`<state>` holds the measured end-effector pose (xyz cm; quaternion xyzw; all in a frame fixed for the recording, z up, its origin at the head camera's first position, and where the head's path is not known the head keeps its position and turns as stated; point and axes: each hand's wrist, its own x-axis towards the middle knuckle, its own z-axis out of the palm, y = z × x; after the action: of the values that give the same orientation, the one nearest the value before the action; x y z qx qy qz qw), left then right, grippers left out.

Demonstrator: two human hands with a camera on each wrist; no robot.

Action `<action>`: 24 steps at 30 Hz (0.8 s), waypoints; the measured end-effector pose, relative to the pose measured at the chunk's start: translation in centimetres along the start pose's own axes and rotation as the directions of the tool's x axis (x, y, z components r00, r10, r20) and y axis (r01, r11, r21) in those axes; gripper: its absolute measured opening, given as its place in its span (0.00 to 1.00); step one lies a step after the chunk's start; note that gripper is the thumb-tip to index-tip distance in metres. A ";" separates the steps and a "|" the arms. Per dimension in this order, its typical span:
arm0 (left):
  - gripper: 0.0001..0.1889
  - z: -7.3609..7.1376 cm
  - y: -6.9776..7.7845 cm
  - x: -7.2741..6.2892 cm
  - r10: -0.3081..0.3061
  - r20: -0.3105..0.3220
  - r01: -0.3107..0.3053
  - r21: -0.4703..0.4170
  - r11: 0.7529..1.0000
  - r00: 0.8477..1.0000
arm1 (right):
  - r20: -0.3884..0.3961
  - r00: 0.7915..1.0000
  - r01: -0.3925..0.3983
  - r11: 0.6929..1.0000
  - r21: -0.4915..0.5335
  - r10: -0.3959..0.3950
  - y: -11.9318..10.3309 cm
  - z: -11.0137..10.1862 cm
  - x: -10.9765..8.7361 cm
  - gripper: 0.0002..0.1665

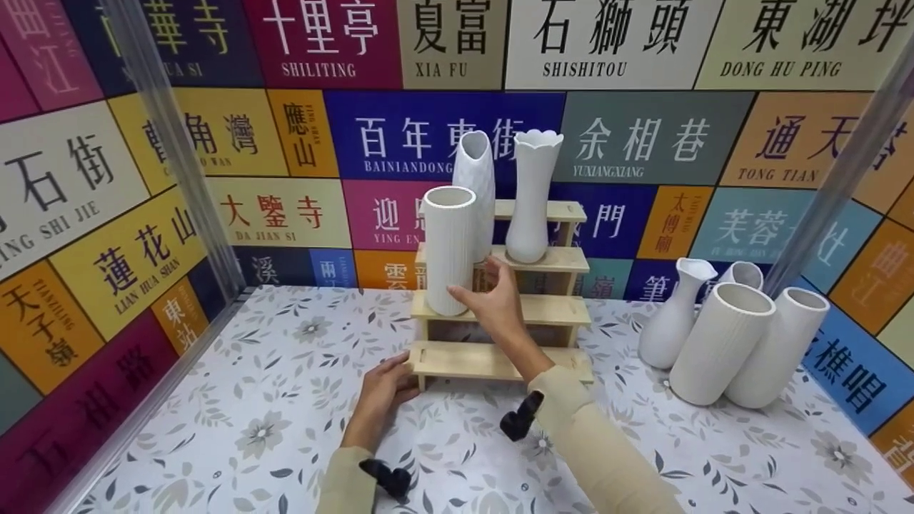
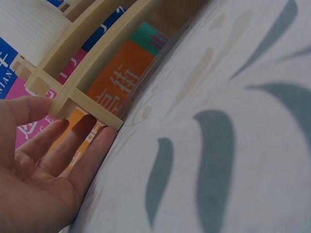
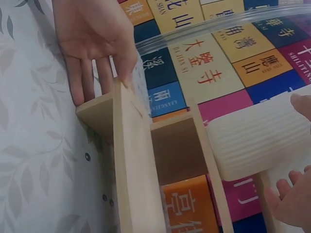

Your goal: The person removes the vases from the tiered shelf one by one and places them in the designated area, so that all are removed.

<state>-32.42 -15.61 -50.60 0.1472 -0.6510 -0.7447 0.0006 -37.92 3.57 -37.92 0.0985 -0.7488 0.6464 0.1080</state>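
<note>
A white ribbed cylinder vase [image 1: 450,250] stands on the second step of a stepped wooden stand [image 1: 500,359]. My right hand [image 1: 498,300] is at its lower right side. The thumb touches the vase's front, while the fingers are spread beside it; in the right wrist view a narrow gap shows between fingertips and vase [image 3: 260,138]. My left hand [image 1: 384,391] is at the left end of the lowest step. Its extended fingers touch the end and leg of the stand [image 2: 97,109]. Higher up stand a slant-mouthed vase [image 1: 483,178] and a scallop-rimmed vase [image 1: 532,193].
On the right of the flower-patterned table [image 1: 285,400] stands a cluster of several white vases [image 1: 721,350]. A wall with coloured place-name signs [image 1: 443,135] rises behind the stand. Clear upright panel edges [image 1: 182,164] run along both back corners.
</note>
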 end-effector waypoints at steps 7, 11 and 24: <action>0.27 0.0 -0.1 -0.1 0.010 0.018 -0.010 -0.020 1.000 1.000 | -0.053 0.999 -0.008 1.000 0.018 0.009 0.6 1.8 0.4 0.55; 0.26 0.1 -0.2 -0.1 0.021 0.000 -0.021 -0.033 0.999 1.000 | -0.076 0.997 0.001 0.999 0.033 0.002 1.1 2.3 0.7 0.53; 0.26 0.3 0.0 -0.1 -0.005 -0.017 0.004 -0.017 1.000 1.000 | -0.102 0.993 -0.066 0.997 -0.035 0.062 1.5 4.0 1.3 0.54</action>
<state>-32.39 -15.26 -50.54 0.1549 -0.6444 -0.7488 0.0055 -39.73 -0.19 -39.51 0.0396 -0.7575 0.6392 0.1265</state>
